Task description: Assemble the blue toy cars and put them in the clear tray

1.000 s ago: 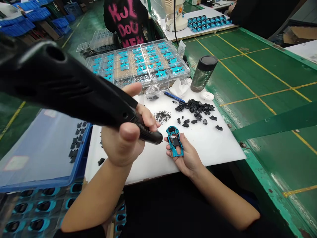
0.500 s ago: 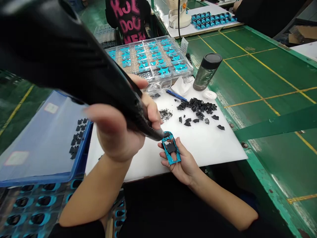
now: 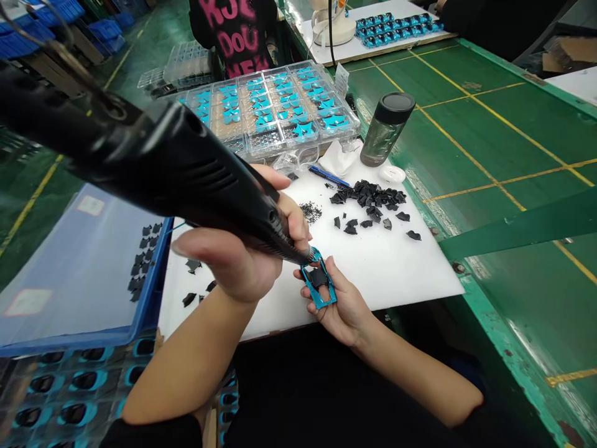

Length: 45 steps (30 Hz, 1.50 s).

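My left hand [image 3: 252, 264] is wrapped around a black electric screwdriver [image 3: 205, 168], which slants down to the right. Its tip meets the upper end of a blue plastic frame [image 3: 328, 295]; the exact contact point is hidden behind the nose. My right hand [image 3: 347, 305] pinches the frame between thumb and fingers, palm up, above the white board. A black insert [image 3: 319, 277] sits in the middle of the frame. Just beyond my left fingers lies a scatter of tiny dark screws [image 3: 311, 212].
Black plastic pieces [image 3: 373, 196] lie heaped on the white board [image 3: 401, 274], beside a blue pen [image 3: 329, 177] and a tumbler [image 3: 387, 129]. Behind stands a clear compartment box [image 3: 280, 134]. A blue bin [image 3: 135, 330] is at left. Another person [image 3: 233, 37] is at the back.
The screwdriver and my left hand have shifted slightly right and down in view, showing more of the tool's rear and hanger. The blue frame stays in my right hand, tilted a little differently.
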{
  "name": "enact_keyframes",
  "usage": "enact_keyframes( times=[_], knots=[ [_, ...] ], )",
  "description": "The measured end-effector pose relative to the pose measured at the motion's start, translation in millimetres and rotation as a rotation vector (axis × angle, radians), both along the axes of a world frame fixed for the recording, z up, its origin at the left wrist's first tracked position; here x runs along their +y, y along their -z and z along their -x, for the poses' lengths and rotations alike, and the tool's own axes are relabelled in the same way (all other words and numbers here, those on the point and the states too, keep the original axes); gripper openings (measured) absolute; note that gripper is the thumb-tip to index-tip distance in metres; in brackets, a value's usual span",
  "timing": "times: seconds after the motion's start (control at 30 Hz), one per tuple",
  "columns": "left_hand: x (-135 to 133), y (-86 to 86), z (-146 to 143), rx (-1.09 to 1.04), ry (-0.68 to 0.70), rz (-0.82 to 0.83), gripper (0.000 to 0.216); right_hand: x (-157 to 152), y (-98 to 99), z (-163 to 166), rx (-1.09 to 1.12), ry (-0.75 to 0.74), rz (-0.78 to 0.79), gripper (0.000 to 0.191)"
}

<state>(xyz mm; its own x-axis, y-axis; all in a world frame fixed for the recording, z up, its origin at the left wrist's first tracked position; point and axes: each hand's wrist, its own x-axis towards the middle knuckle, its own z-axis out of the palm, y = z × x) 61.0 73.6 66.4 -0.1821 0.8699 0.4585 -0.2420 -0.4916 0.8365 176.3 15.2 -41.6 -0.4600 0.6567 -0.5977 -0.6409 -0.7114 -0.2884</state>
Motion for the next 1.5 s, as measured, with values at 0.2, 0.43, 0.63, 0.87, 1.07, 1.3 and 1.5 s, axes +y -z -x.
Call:
enact_keyframes(
  times=[0.2, 0.43, 0.63, 0.87, 1.07, 1.3, 1.5],
  knots=[
    [-2, 5.1, 2, 0.021, 0.062, 0.011, 0.087, 1, -0.9, 0, 0.012, -0.001, 0.015, 0.033],
    [-4, 8.2, 0, 0.030, 0.053, 0.013, 0.084, 1, 1.1, -1, 0.013, -0.012, -0.006, 0.035],
    [-6, 12.2, 1, 0.028, 0.056, 0.005, 0.084, -1, 5.0, 0, 0.028, -0.023, -0.022, 0.036],
    [-10, 13.8, 2, 0.040, 0.070, 0.018, 0.082, -1, 6.3, 0, 0.020, -0.025, -0.040, 0.038],
    [-12, 19.9, 5, 0.067, 0.098, -0.015, 0.078, 0, 5.5, -1, 0.022, -0.030, -0.021, 0.038],
    [-11, 28.0, 7, 0.030, 0.162, -0.021, 0.060, 1, 2.0, 0, 0.017, -0.025, 0.007, 0.036],
    [-12, 28.8, 4, 0.029, 0.179, -0.039, 0.046, 1, 3.0, 0, 0.018, -0.027, 0.000, 0.038]
  ],
)
